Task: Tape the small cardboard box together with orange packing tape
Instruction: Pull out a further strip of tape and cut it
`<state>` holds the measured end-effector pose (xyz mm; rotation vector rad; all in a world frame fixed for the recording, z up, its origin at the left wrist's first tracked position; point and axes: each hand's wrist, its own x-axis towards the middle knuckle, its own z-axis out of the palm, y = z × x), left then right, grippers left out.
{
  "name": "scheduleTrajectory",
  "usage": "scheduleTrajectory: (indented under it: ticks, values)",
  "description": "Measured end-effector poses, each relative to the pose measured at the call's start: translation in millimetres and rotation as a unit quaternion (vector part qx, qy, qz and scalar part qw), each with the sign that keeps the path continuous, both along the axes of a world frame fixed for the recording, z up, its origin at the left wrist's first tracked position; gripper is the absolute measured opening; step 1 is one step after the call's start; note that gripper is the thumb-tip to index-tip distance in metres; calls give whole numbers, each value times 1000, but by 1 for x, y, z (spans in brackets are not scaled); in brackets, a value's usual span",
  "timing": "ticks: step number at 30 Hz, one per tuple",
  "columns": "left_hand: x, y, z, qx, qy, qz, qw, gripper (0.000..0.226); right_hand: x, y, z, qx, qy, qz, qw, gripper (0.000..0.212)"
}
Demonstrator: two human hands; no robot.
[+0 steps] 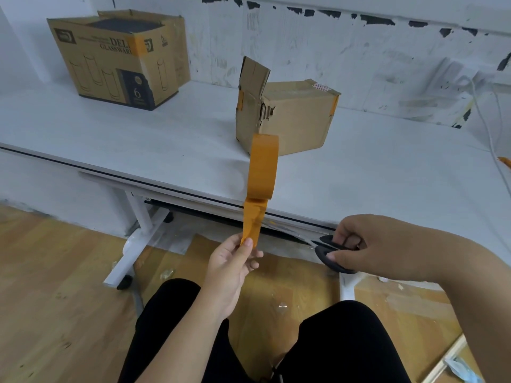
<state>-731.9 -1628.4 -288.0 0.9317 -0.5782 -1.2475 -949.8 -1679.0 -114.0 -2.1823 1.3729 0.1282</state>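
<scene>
nearest me i see the left hand (233, 261), thumb and fingers pinching the free end of the tape strip (253, 225), which runs upward to the tape roll (262, 168). the roll stands on edge at the front edge of the table (166, 145), its flat faces turned left and right, and the strip's long axis is close to vertical with a slight lean. the right hand (367, 244) grips the black handles of the scissors (330, 251), fingers through the loops; the blades point left toward the strip but stand apart from it. there is bare table to the left of the roll. just behind the roll sits the small box (287, 117), its long axis running left to right, one torn flap upright at its left end, orange tape on its corners. well apart, at the far left by the wall (331, 51), stands a large box (119, 59) printed "glassware" and "6"; the line above it i can only partly read.
</scene>
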Motion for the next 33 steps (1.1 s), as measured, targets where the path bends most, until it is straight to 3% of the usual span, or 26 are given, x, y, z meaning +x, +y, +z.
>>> scheduleTrajectory:
  ticks: [15,21,25,29,33]
  values:
    - [13,6,0,9,-27,-5,1000,9,25,-11,11,-53,35,47,997,15]
    - [31,21,-15,56,-117,23,991,27,0,-10,22,-69,40,34,996,12]
    - [46,30,-6,26,-200,24,979,14,-26,-17,29,-118,7,4,993,10]
    - [57,25,31,-22,-286,54,956,32,-33,-34,23,-196,-40,-58,978,19]
    - [61,11,83,-86,-311,94,942,28,-27,-48,7,-207,-53,-77,974,15]
